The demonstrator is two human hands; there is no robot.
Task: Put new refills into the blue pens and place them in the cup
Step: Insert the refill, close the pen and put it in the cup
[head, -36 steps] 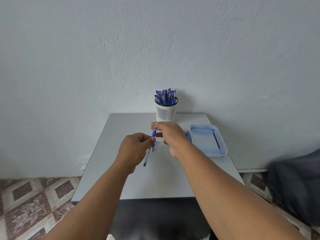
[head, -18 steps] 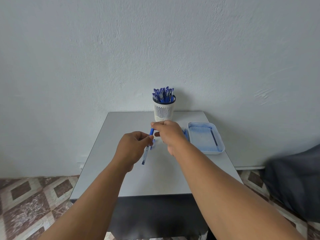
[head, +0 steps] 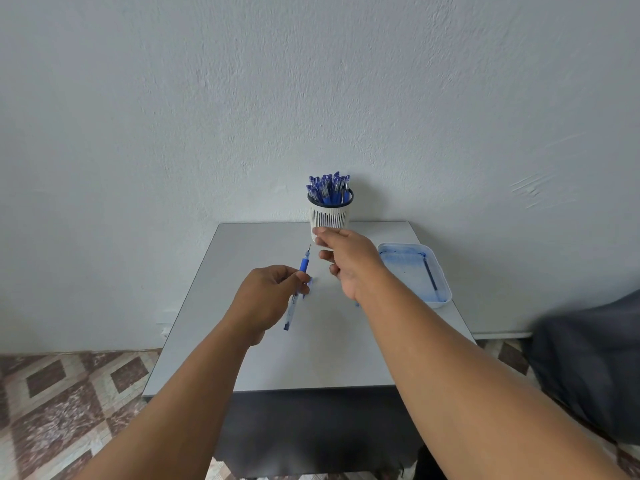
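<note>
My left hand (head: 268, 296) grips a blue pen (head: 297, 292) at mid-barrel, above the middle of the grey table (head: 277, 358). The pen's bare tip points up and away from me. My right hand (head: 348, 259) hovers just right of the tip, apart from the pen, with its fingers loosely curled and nothing visible in them. Behind that hand, at the table's far edge, stands the white slotted cup (head: 330, 216), packed with several blue pens (head: 329, 188). A small blue piece (head: 311, 282) lies on the table beside my left hand.
A pale blue-stained tray (head: 441, 292) sits on the table's right side with one dark refill (head: 430, 275) in it. The wall is directly behind the cup. Patterned floor tiles show at the left and a dark cloth heap at the right.
My right hand has let go of the pen's tip end and moved right, toward the cup. The pen's tip now shows bare. My left hand still holds the pen.
</note>
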